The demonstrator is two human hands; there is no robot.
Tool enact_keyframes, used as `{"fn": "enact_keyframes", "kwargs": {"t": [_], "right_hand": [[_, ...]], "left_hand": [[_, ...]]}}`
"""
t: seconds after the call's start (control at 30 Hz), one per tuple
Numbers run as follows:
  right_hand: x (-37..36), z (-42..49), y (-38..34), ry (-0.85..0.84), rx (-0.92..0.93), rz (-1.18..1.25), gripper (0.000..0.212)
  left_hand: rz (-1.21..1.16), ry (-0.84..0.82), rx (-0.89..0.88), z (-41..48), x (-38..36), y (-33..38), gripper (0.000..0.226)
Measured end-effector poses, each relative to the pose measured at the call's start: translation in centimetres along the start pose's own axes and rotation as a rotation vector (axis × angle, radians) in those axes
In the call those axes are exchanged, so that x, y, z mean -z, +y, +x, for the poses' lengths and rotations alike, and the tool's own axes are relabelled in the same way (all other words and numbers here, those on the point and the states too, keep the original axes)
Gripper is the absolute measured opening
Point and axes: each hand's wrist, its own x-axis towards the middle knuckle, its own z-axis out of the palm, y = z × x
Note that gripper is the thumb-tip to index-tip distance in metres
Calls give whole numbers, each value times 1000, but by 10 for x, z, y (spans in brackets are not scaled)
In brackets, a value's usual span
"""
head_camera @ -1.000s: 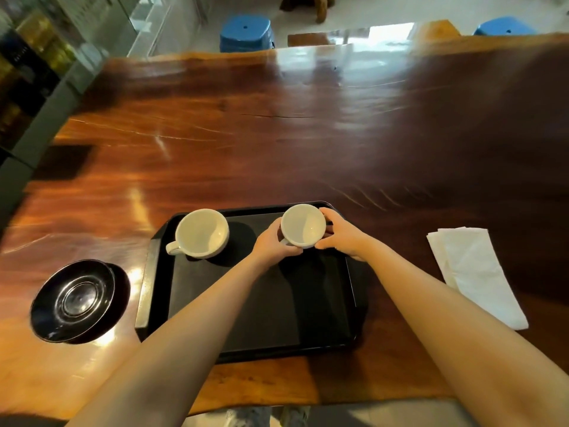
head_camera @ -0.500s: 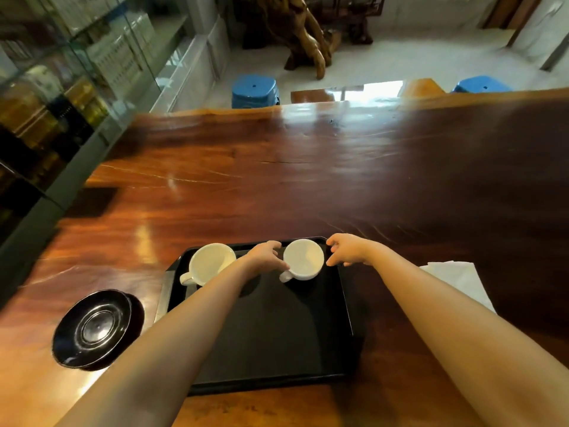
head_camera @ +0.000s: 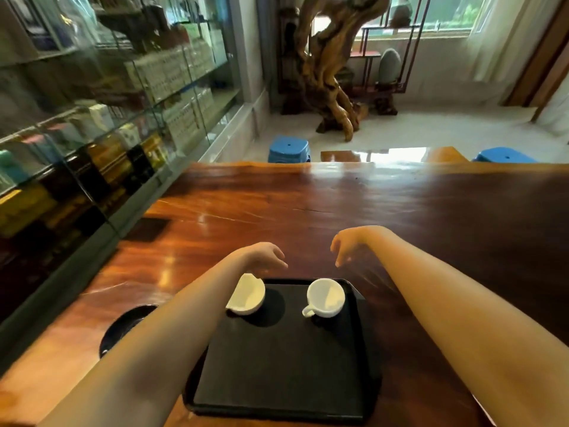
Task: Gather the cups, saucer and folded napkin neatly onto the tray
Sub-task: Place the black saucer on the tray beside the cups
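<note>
Two white cups stand at the far end of the black tray [head_camera: 277, 365]. The right cup [head_camera: 326, 298] has its handle toward me and to the left. My left forearm partly covers the left cup [head_camera: 251, 295]. My left hand [head_camera: 264, 254] hovers above and beyond the left cup, fingers apart and empty. My right hand [head_camera: 348, 243] hangs above the table past the right cup, fingers loose and empty. The black saucer [head_camera: 123, 326] lies on the table left of the tray, half hidden by my left arm. The napkin is out of view.
The tray rests on a long glossy wooden table [head_camera: 400, 211]. A glass display cabinet [head_camera: 92, 118] runs along the left side. Two blue stools [head_camera: 288, 148] and a carved wooden root sculpture [head_camera: 329, 66] stand beyond the table's far edge.
Both hands have let go of the right cup and lifted away from it. The camera has tilted upward, so the napkin has left the view and the room shows.
</note>
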Motion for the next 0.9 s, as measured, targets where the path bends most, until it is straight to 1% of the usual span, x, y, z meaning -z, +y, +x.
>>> {"fn": "enact_keyframes", "kwargs": {"t": [0.17,0.27,0.47,0.53,0.6,0.73,0.9], "right_hand": [[4,3,-48,-5,56,-85,57],[-1,11,-85,-11,91,-155,53],[-18,35,-176,-58,168,-246,51],[-29,46,-209,-77,203,-264,50],[-47,67,-256,-113,225,-266,53],[-67,83,-297,-109,269,-327,49],[-105,114,-357,-167,270,-332,58]], "left_hand": [[8,81,17,-27,27,-29,49],[0,102,50,-45,43,-58,47],[-69,107,138,-78,73,-151,49],[-85,108,169,-88,82,-188,49],[-117,123,213,-98,97,-239,48],[-159,121,250,-104,105,-282,47],[-212,64,332,-105,115,-356,49]]}}
